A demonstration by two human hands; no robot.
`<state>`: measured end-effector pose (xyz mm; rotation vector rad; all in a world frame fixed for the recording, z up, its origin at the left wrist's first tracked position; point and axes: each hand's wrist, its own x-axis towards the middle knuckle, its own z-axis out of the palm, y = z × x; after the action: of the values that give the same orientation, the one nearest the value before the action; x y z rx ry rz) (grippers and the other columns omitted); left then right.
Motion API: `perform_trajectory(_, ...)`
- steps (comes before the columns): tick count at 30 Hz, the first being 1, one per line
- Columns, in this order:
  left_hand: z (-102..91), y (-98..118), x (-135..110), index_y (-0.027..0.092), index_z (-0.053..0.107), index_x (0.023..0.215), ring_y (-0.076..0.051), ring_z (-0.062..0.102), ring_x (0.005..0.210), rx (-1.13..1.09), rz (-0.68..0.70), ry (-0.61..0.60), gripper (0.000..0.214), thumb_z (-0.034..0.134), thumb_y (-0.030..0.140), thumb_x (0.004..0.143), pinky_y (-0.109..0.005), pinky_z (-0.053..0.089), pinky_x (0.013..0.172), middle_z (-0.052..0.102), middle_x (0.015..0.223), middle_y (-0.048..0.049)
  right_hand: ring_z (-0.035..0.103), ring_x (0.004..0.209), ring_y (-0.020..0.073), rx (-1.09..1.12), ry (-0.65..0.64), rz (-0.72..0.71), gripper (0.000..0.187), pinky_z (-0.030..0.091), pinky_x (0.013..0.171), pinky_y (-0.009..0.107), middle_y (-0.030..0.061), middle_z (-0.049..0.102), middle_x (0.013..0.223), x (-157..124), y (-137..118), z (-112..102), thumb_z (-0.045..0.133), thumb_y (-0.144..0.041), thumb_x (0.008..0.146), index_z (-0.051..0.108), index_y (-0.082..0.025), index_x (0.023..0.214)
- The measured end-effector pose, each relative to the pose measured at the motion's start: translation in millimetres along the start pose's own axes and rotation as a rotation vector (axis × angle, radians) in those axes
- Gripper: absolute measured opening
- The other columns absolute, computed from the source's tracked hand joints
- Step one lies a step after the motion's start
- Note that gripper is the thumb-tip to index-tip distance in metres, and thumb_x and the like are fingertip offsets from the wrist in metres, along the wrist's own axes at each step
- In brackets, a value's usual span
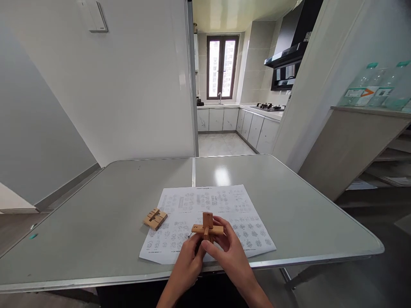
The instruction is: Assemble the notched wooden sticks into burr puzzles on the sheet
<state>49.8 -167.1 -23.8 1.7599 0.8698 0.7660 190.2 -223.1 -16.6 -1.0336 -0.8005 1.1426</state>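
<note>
Right hand: here's the right hand [229, 244], thumb and fingers pinching the crossed wooden pieces [208, 229] from its own side.
Left hand: the left hand [190, 260] is closed on the lower part, fingertips partly hidden.
Crossed pieces: up between both hands, one upright, one crosswise; a slackened pinch could let a bar slide out, and uneven pressure could skew the joint.
Counter edge: the hands work right by the near rim of the counter [96, 239], so a dropped piece might go over.
Sheet: the printed sheet [183, 214] lies under and beyond the hands; a dragging wrist could shift it.
Wooden cluster: left of the left hand, the wooden cluster [156, 218] overlaps the sheet's edge; a tugged sheet could disturb it.
Bottles: far right of the right hand, clear bottles [374, 90] top the cabinet [340, 132]; contents, can't tell.
Cabinet: papers [361, 184] lie on a lower shelf.
</note>
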Motion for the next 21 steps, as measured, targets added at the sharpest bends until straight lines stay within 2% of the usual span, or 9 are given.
perform_trajectory(7,1.0,5,0,0.019,0.072,0.106,-0.024,0.061,0.083,-0.022,-0.022,-0.009,0.038,0.052,0.051,0.1,-0.031,0.047,0.076,0.072,0.095,-0.0077,0.068,0.124,0.0312,-0.025,0.021,-0.031,0.065,0.053,0.11,0.049,0.0077,0.067,0.14,-4,-5,-2,0.086,-0.034,0.078,0.057,-0.029,0.135)
perform_trajectory(12,3.8,7,2,0.019,0.069,0.109,-0.018,0.053,0.068,-0.113,-0.085,0.016,0.041,0.057,0.056,0.096,-0.027,0.044,0.065,0.065,0.08,-0.0026,0.068,0.123,0.0331,-0.019,0.064,-0.058,0.071,0.053,0.11,0.05,0.0085,0.066,0.141,0,-3,-13,0.091,-0.037,0.073,0.059,-0.029,0.135)
perform_trajectory(17,5.8,5,2,0.021,0.066,0.121,-0.017,0.057,0.069,-0.107,-0.088,0.045,0.042,0.056,0.054,0.097,-0.029,0.048,0.069,0.067,0.09,-0.0036,0.067,0.124,0.0339,-0.104,0.175,-0.098,0.077,0.054,0.108,0.051,0.0125,0.059,0.149,21,-5,-44,0.091,-0.044,0.071,0.056,-0.026,0.136)
perform_trajectory(21,5.8,6,0,0.021,0.067,0.121,-0.017,0.057,0.069,-0.073,-0.102,0.058,0.04,0.057,0.053,0.097,-0.029,0.048,0.067,0.068,0.088,-0.0041,0.071,0.118,0.0335,-0.361,0.274,-0.131,0.086,0.056,0.103,0.049,0.0149,0.057,0.15,51,-13,-84,0.088,-0.05,0.07,0.049,-0.025,0.143)
